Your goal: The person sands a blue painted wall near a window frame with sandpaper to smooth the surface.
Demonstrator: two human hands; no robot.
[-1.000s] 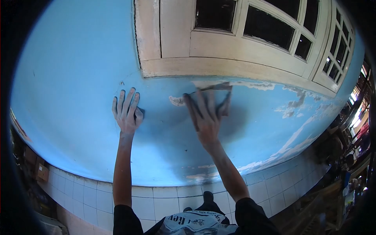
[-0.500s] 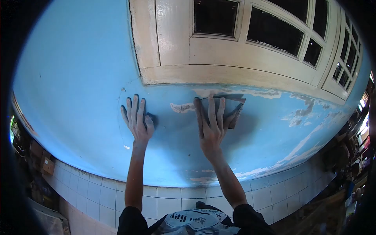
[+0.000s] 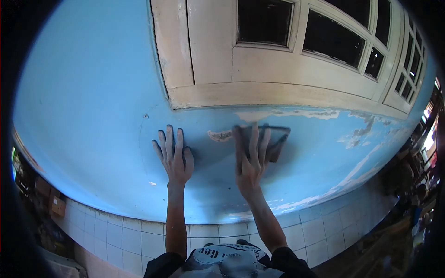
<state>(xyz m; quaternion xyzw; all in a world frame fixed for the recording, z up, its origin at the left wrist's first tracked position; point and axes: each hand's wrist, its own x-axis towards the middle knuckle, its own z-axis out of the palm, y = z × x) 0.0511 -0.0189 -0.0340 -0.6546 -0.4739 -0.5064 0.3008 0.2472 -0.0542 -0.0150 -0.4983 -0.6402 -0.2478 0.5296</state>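
My right hand (image 3: 251, 163) presses a dark brown sheet of sandpaper (image 3: 276, 150) against the blue wall (image 3: 92, 116). The fingers point up the wall, and one edge of the sheet sticks out past the thumb side. Motion blurs this hand slightly. To its left, my left hand (image 3: 175, 161) lies on the wall with its fingers spread, holding nothing. Between the hands is a chipped patch (image 3: 219, 135) of bare plaster. Pale dust coats the fingers of both hands.
Above the hands is a cream window frame (image 3: 278, 90) with dark panes. Peeled paint (image 3: 357, 134) runs along the wall at right. White tiles (image 3: 199, 230) edge the bottom of the wall. A small brown box (image 3: 57, 205) sits at far left; clutter fills the right edge.
The whole view has shifted, so the wall sits lower in it. My left hand has slid a little right and down along the wall. My right hand stays near the same patch with the sandpaper.
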